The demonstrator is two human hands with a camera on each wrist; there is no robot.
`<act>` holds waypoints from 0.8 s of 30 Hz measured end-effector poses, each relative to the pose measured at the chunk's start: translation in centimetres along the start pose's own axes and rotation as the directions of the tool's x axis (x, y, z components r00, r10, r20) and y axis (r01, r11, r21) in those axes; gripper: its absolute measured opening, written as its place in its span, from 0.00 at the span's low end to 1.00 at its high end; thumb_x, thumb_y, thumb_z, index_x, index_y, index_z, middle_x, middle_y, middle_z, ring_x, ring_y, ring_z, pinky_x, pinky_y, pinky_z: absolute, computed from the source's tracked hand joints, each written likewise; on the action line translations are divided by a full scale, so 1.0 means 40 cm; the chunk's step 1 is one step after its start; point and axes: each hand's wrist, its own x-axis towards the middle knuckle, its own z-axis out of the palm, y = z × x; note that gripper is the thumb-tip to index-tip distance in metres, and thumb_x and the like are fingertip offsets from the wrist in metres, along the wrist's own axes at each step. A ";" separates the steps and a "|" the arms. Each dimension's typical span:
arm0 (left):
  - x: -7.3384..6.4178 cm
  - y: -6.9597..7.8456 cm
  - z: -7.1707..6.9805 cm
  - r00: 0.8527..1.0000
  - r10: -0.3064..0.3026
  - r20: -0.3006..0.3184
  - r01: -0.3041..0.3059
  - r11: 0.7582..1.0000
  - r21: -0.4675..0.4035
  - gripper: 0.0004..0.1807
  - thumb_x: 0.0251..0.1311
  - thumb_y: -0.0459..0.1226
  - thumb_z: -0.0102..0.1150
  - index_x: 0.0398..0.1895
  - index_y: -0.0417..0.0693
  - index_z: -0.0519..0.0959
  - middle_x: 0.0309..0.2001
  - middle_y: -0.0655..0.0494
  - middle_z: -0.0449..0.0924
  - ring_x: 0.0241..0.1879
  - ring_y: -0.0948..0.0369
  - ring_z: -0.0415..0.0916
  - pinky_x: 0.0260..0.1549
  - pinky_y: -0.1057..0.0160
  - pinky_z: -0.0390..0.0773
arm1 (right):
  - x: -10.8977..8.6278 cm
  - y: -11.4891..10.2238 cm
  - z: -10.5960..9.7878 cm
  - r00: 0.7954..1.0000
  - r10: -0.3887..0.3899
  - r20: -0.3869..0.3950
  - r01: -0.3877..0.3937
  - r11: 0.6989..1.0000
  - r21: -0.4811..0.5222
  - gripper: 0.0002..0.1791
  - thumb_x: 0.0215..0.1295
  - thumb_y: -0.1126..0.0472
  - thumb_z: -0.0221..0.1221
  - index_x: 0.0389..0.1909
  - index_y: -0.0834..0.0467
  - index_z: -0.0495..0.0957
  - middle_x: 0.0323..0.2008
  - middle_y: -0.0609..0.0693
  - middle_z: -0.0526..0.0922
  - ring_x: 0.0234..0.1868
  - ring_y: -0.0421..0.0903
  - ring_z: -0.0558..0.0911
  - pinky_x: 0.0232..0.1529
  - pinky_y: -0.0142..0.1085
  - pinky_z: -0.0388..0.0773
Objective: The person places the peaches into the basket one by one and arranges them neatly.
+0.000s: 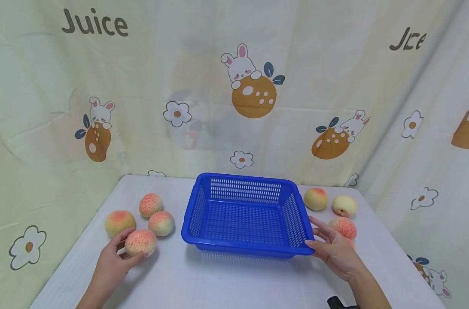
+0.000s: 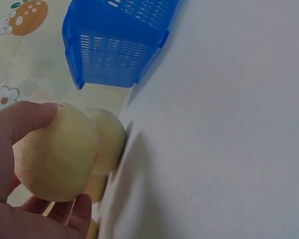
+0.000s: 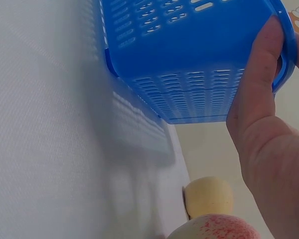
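In the head view, my left hand (image 1: 112,262) holds a speckled pink peach (image 1: 141,242) between thumb and fingers. The left wrist view shows the pale underside of this peach (image 2: 57,154), with the thumb on one side and fingertips on the other. A blue plastic basket (image 1: 238,248) with slotted walls stands mid-table with nothing in it. My right hand (image 1: 336,253) grips the basket's right rim near the front corner, thumb on top. Seen from the right wrist, the fingers of that hand (image 3: 261,94) lie along the basket's outer wall.
Left of the basket lie a yellow-red peach (image 1: 118,221) and two speckled peaches (image 1: 150,204). On the right are a yellow peach with a red top (image 1: 315,198), a pale peach (image 1: 344,205) and a pink one (image 1: 344,226). A patterned curtain (image 1: 141,86) hangs behind the white table (image 1: 226,287).
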 end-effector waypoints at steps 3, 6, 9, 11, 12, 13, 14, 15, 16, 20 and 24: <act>-0.004 0.013 0.001 1.000 0.008 -0.004 -0.008 1.000 -0.007 0.49 0.54 0.39 0.78 0.77 0.44 0.61 0.74 0.44 0.65 0.70 0.48 0.64 0.45 0.81 0.72 | 0.002 0.002 -0.002 1.000 -0.004 0.004 0.004 1.000 0.003 0.46 0.71 0.71 0.60 0.82 0.56 0.46 0.51 0.48 0.76 0.50 0.41 0.84 0.54 0.39 0.85; -0.006 0.025 0.002 1.000 0.013 -0.009 -0.013 1.000 -0.011 0.49 0.53 0.40 0.78 0.77 0.45 0.61 0.74 0.45 0.65 0.69 0.49 0.64 0.45 0.81 0.72 | 0.003 0.004 -0.006 1.000 -0.016 0.017 0.015 1.000 0.010 0.46 0.71 0.72 0.59 0.82 0.56 0.46 0.51 0.48 0.77 0.50 0.42 0.85 0.54 0.39 0.85; -0.008 0.035 0.004 1.000 0.012 -0.012 -0.012 1.000 -0.013 0.50 0.53 0.42 0.79 0.77 0.48 0.62 0.74 0.47 0.66 0.68 0.51 0.64 0.46 0.80 0.72 | 0.004 0.007 -0.010 0.999 -0.024 0.030 0.024 1.000 0.020 0.45 0.71 0.73 0.58 0.82 0.56 0.45 0.50 0.47 0.78 0.49 0.42 0.85 0.54 0.39 0.85; -0.009 0.041 0.005 1.000 0.013 -0.015 -0.013 1.000 -0.010 0.50 0.53 0.43 0.79 0.78 0.49 0.62 0.74 0.48 0.66 0.68 0.53 0.64 0.47 0.80 0.73 | 0.005 0.008 -0.011 0.999 -0.026 0.033 0.025 0.999 0.024 0.45 0.71 0.73 0.58 0.82 0.56 0.45 0.50 0.47 0.78 0.49 0.41 0.85 0.54 0.39 0.85; -0.010 0.045 0.005 1.000 0.014 -0.017 -0.014 1.000 -0.012 0.50 0.53 0.43 0.79 0.77 0.50 0.62 0.74 0.49 0.66 0.67 0.55 0.65 0.47 0.79 0.73 | 0.005 0.008 -0.012 0.999 -0.027 0.034 0.026 0.999 0.025 0.45 0.71 0.73 0.58 0.82 0.56 0.45 0.50 0.47 0.78 0.49 0.42 0.85 0.54 0.39 0.85; -0.012 0.048 0.005 1.000 0.016 -0.021 -0.016 1.000 -0.013 0.50 0.52 0.42 0.79 0.77 0.50 0.62 0.73 0.50 0.66 0.66 0.56 0.65 0.47 0.79 0.73 | 0.005 0.008 -0.012 0.999 -0.026 0.034 0.025 0.999 0.025 0.45 0.71 0.73 0.58 0.82 0.56 0.45 0.50 0.47 0.78 0.49 0.42 0.85 0.54 0.39 0.85; -0.012 0.052 0.005 1.000 0.019 -0.024 -0.020 1.000 -0.016 0.50 0.52 0.42 0.79 0.77 0.51 0.63 0.73 0.51 0.66 0.64 0.58 0.65 0.47 0.78 0.73 | 0.006 0.008 -0.012 0.999 -0.025 0.034 0.024 0.999 0.025 0.45 0.71 0.73 0.58 0.82 0.56 0.45 0.50 0.47 0.78 0.50 0.42 0.85 0.54 0.39 0.85; -0.014 0.056 0.005 0.999 0.023 -0.028 -0.024 1.000 -0.018 0.49 0.52 0.42 0.79 0.77 0.51 0.63 0.73 0.52 0.67 0.63 0.60 0.66 0.47 0.78 0.73 | 0.006 0.008 -0.012 0.999 -0.024 0.034 0.023 0.999 0.024 0.45 0.71 0.72 0.58 0.82 0.56 0.46 0.50 0.47 0.78 0.50 0.42 0.85 0.54 0.39 0.85; -0.016 0.061 0.005 0.999 0.028 -0.032 -0.029 0.999 -0.024 0.49 0.52 0.42 0.79 0.77 0.51 0.63 0.72 0.53 0.67 0.61 0.63 0.66 0.47 0.78 0.74 | 0.006 0.008 -0.011 0.999 -0.023 0.031 0.023 1.000 0.022 0.45 0.71 0.72 0.58 0.82 0.56 0.46 0.50 0.47 0.78 0.50 0.42 0.85 0.54 0.39 0.85; -0.019 0.076 0.004 0.998 0.052 -0.041 -0.054 0.997 -0.047 0.48 0.52 0.41 0.80 0.76 0.51 0.64 0.72 0.55 0.67 0.56 0.71 0.67 0.48 0.78 0.74 | 0.007 0.007 -0.011 0.999 -0.023 0.029 0.022 1.000 0.018 0.45 0.71 0.72 0.58 0.82 0.56 0.45 0.50 0.47 0.78 0.49 0.41 0.85 0.54 0.39 0.85; -0.019 0.088 0.004 0.995 0.083 -0.046 -0.086 0.994 -0.070 0.47 0.52 0.41 0.80 0.75 0.52 0.65 0.72 0.56 0.66 0.54 0.75 0.68 0.48 0.78 0.76 | 0.005 0.008 -0.012 0.999 -0.029 0.033 0.028 0.999 0.020 0.45 0.71 0.72 0.58 0.82 0.57 0.45 0.50 0.47 0.78 0.49 0.41 0.85 0.53 0.39 0.85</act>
